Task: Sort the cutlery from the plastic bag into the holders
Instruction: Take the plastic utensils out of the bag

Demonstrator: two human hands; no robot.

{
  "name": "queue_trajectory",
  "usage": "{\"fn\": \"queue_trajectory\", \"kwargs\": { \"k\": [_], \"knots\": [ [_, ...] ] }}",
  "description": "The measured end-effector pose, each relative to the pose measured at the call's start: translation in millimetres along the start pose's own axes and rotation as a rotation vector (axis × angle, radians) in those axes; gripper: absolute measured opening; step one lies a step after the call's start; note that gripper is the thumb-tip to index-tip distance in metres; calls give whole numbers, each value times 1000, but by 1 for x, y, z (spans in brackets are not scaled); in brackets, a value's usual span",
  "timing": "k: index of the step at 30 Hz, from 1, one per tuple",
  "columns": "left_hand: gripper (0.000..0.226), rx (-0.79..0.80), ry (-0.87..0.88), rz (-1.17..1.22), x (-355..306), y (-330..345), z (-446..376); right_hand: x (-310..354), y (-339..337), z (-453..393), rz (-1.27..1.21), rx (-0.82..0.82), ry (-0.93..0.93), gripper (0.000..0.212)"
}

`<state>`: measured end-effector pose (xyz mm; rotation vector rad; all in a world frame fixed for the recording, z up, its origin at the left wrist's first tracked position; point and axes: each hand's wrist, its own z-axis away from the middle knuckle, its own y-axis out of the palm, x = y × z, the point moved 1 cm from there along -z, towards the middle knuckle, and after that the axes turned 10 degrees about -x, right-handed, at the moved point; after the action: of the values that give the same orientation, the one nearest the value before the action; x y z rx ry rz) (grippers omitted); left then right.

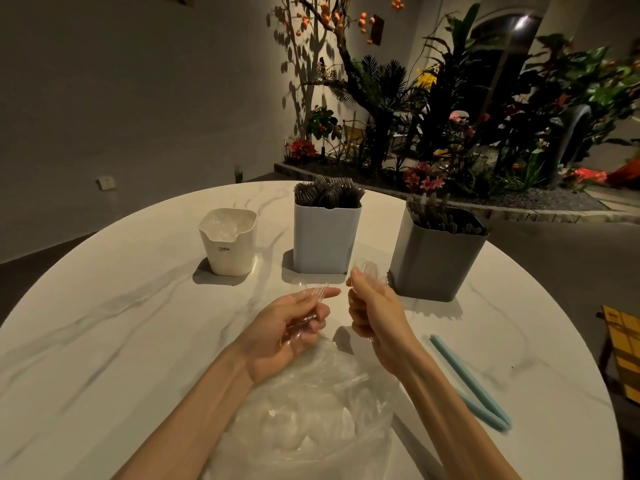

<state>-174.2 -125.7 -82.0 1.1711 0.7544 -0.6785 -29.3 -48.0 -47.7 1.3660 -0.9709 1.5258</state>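
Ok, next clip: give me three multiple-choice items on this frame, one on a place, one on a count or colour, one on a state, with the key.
1. Where is the plastic bag?
A. on the table, under the forearms
B. inside the grey holder
C. on the floor

2. How many holders stand on the table?
A. two
B. three
C. five

3. What is the right hand doing?
A. lying flat on the table
B. gripping clear spoons
C. holding the teal tongs

Key: 1 A, the bag lies crumpled nearest the camera. 2 B, white holder, light blue holder, grey holder. 3 B, its fingers curl round clear handles.
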Motion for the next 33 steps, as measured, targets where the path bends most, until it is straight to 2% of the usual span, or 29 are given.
{"fn": "queue_trajectory", "kwargs": {
  "k": [3, 6, 10, 12, 16, 18, 23, 25, 28, 31, 33],
  "knots": [
    [32, -1, 24, -179, 2, 0, 1, 3, 0, 4, 66, 34, -41, 45],
    [34, -15, 45, -256, 2, 0, 0, 2, 2, 8, 136, 50, -67, 29],
    [38, -10, 49, -304, -1, 3, 4, -2, 2, 5, 209, -7, -102, 31],
    [39, -52, 73, -263, -4, 4, 6, -2, 0, 3, 209, -74, -127, 31],
    [32, -136, 180, -121, -6, 1, 5, -2, 1, 4, -19, -198, -116, 39],
    [20, -162, 244, -66, -3, 4, 4, -4, 8, 9, -73, -164, -99, 39],
    [36, -293, 297, 57, -4, 8, 4, -13, 24, 15, 99, -2, -57, 37],
    [32, -346, 309, -16, -5, 6, 3, -17, 27, 15, 190, 28, -70, 39],
    [40, -452, 322, -158, -2, 8, 1, -13, 27, 17, 230, -43, -107, 35],
    [50, -442, 348, -322, 2, 14, 2, -4, 24, 21, 38, -32, -96, 28],
    [48, -405, 365, -381, 5, 18, 3, -1, 23, 24, -9, -15, -67, 42]
  ]
}}
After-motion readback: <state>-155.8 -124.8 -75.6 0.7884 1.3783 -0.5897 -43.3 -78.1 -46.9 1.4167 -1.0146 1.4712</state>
